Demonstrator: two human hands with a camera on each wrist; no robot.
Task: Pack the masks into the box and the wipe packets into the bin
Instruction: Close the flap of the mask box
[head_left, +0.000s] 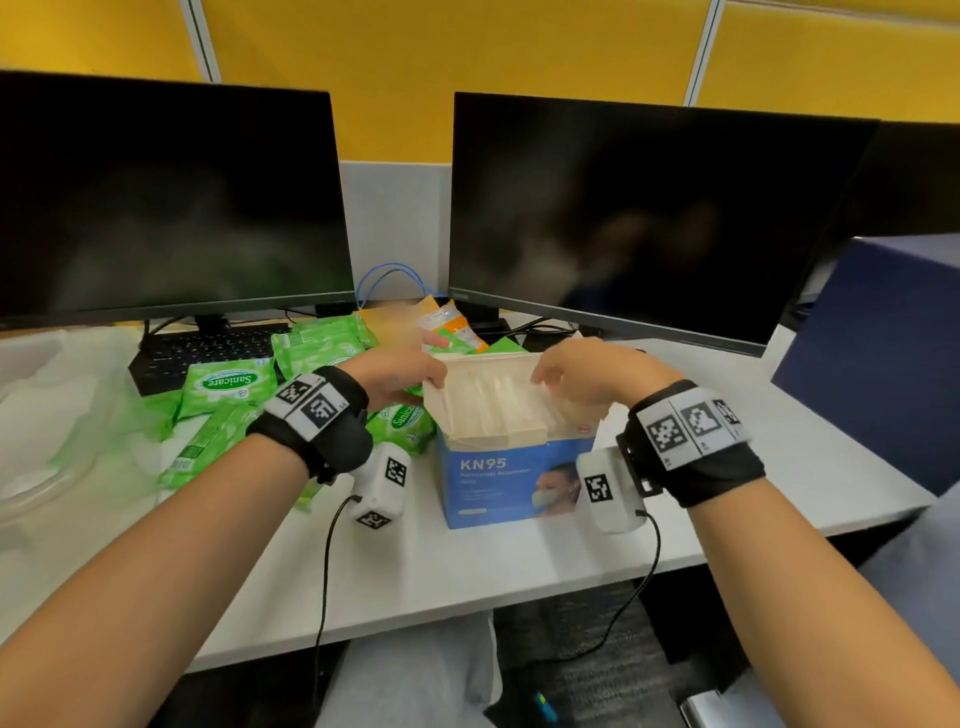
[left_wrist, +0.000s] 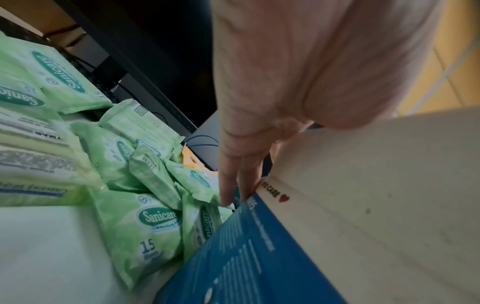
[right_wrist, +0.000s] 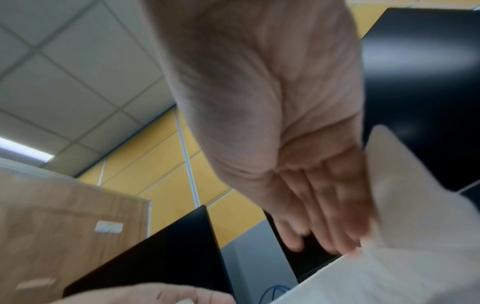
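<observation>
The blue KN95 box stands mid-desk with its pale lid flap raised over the opening; what is inside is hidden. My left hand pinches the flap's left corner, thumb on one face and fingers down the other beside the box. My right hand rests its nearly straight fingers on the flap's right edge. Several green Sanicare wipe packets lie heaped left of the box. A clear plastic bin sits at the far left.
Two dark monitors and a black keyboard line the back of the white desk. Orange-and-white packets and a blue cable lie behind the box. A dark blue chair back stands right.
</observation>
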